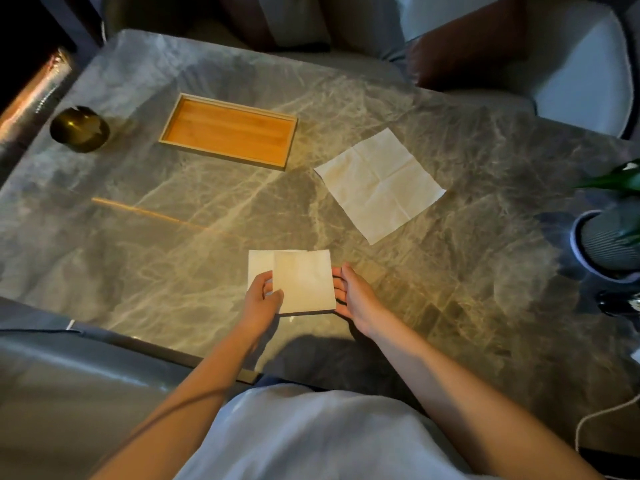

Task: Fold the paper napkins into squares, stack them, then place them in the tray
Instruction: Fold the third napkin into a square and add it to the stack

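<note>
Both your forearms reach forward over the near edge of the table (166, 244) and converge on two folded squares close in front of you. Your left hand (260, 298) is turned with its back up and slightly outward. Its thumb lies on top of the upper folded napkin (304, 280) at the near left corner, and its fingers curl in beneath, so it pinches that corner. Your right hand (354, 296) comes in from the other side with the wrist low and the palm facing left. Its fingers (338, 283) are loosely extended and rest against the right edge of the same napkin without curling round it. You cannot tell whether the tips slip under the paper.

The upper folded napkin overlaps the lower folded napkin (259, 263), which lies flat on the table and shows as a strip along the left side. A third, unfolded napkin (379, 187) lies spread flat, turned corner-on, farther out and to the right, well apart from your hands. The wooden tray (221, 154) sits at the far left of the working area, with nothing in it. A brass pot (79, 129) stands left of the tray, and a ribbed plant pot (602, 244) stands at the right edge of the table.
</note>
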Action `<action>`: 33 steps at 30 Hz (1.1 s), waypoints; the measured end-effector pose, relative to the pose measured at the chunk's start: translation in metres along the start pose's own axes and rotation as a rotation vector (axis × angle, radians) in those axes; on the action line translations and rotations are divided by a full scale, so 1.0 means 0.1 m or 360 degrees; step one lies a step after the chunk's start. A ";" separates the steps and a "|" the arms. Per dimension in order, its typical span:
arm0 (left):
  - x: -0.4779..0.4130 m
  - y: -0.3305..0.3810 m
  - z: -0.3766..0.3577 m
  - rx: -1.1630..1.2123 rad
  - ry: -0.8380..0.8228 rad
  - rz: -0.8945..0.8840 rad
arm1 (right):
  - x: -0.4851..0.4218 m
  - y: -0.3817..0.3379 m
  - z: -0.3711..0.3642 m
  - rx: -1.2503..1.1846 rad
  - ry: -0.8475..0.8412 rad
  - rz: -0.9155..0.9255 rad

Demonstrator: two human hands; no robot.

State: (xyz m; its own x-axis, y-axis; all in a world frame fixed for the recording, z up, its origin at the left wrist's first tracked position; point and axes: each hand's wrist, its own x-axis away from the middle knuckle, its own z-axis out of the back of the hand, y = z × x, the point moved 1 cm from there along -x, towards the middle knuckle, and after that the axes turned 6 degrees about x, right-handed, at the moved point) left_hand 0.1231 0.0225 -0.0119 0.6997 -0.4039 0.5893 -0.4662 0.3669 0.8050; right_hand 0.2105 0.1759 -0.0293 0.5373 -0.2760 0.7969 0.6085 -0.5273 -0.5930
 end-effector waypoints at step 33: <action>-0.45 -0.28 0.41 -0.0395 0.0409 -0.0303 | -0.30 -0.07 -0.27 0.0638 0.0163 0.0303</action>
State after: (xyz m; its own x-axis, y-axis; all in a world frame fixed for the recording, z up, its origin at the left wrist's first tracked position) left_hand 0.0822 -0.0039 -0.0580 0.8881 -0.2728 0.3698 -0.1925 0.5099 0.8384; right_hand 0.1742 0.1665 -0.0463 0.6133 -0.4266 0.6648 0.6934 -0.1123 -0.7118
